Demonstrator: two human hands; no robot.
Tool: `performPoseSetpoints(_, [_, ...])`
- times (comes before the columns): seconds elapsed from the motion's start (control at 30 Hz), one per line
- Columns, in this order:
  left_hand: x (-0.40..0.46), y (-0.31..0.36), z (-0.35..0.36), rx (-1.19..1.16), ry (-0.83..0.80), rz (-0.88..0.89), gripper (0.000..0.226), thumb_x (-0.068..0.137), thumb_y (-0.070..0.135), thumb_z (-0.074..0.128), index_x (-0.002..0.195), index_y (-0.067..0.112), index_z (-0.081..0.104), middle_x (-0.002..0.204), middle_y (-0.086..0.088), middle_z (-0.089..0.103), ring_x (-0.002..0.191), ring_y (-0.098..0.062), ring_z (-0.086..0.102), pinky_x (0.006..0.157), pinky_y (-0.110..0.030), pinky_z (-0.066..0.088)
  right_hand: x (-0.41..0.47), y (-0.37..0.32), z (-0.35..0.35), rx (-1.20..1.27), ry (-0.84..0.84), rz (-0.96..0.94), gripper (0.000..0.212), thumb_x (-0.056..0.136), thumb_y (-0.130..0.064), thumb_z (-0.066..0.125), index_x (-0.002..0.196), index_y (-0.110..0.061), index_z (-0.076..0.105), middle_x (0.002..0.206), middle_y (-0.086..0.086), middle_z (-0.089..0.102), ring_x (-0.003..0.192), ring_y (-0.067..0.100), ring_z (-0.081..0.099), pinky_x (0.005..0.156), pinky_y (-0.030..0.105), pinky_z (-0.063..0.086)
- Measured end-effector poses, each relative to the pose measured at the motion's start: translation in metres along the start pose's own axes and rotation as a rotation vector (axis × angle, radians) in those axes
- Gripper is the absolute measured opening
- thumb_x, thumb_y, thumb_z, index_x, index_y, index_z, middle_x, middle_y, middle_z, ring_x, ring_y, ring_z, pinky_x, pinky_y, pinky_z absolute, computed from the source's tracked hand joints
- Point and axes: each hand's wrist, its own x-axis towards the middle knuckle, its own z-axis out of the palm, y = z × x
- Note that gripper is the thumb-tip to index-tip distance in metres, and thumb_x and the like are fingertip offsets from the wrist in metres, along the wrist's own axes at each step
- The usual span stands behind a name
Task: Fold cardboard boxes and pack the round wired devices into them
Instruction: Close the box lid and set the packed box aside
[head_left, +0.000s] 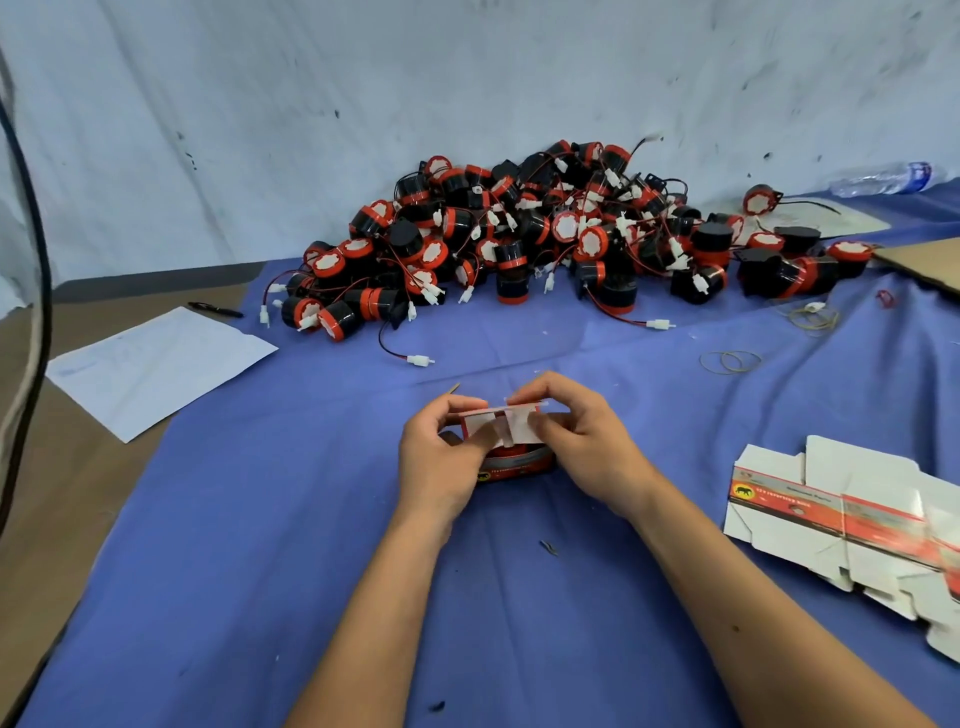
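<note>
Scuffed white wall (467, 67) behind, blue cloth (260, 545), brown table (47, 519) w/ paper (156, 364)

Both my forearms come in from the bottom edge, bare, angled inward so the hands meet at centre. My left hand (441, 452) has fingers curled, thumb on the near side, pinching the left white flap of the box (506, 447). My right hand (582, 436) is mirrored: index and thumb curled, pinching the right flap from above. Wrists low, knuckles up, fingertips (519, 397) of the two hands nearly touching.
</note>
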Motion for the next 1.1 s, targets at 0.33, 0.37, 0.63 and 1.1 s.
performPoseSetpoints(0.33, [0.008,0.005,-0.024,-0.222,-0.195,-0.123,0.029,0.085,-0.006,0.059,0.099,0.012,0.076,0.118,-0.019,0.074,0.091,-0.030,0.071,0.088,-0.043,0.057,-0.005,0.002,0.004,-0.262,0.031,-0.169,0.023,0.085,0.003,0.076,0.099,-0.016,0.073,0.120,-0.005,0.062,0.062,0.022,0.049,0.066,0.030,0.047])
performPoseSetpoints(0.37, [0.009,0.006,-0.027,-0.300,-0.242,-0.158,0.027,0.090,-0.003,0.053,0.099,0.008,0.076,0.123,-0.021,0.072,0.086,-0.026,0.067,0.084,-0.040,0.055,-0.005,0.001,0.005,-0.296,0.035,-0.187,0.025,0.084,0.007,0.073,0.099,-0.013,0.073,0.120,-0.003,0.062,0.059,0.012,0.048,0.063,0.022,0.043])
performPoseSetpoints(0.63, [0.009,-0.003,-0.029,0.073,-0.234,0.165,0.014,0.082,0.019,0.086,0.088,0.024,0.076,0.102,0.002,0.077,0.068,-0.023,0.045,0.070,-0.046,0.049,-0.007,-0.004,-0.002,-0.312,-0.048,-0.166,0.028,0.082,-0.027,0.086,0.107,-0.023,0.073,0.132,-0.003,0.057,0.093,-0.002,0.063,0.078,0.022,0.053])
performPoseSetpoints(1.1, [0.015,-0.009,-0.032,0.247,-0.251,0.244,0.021,0.084,0.020,0.086,0.099,0.030,0.076,0.070,-0.022,0.054,0.063,-0.019,0.041,0.065,-0.033,0.039,-0.002,0.002,0.004,-0.484,-0.019,-0.280,0.029,0.081,-0.018,0.084,0.105,-0.023,0.067,0.110,-0.010,0.055,0.086,-0.001,0.054,0.073,0.011,0.039])
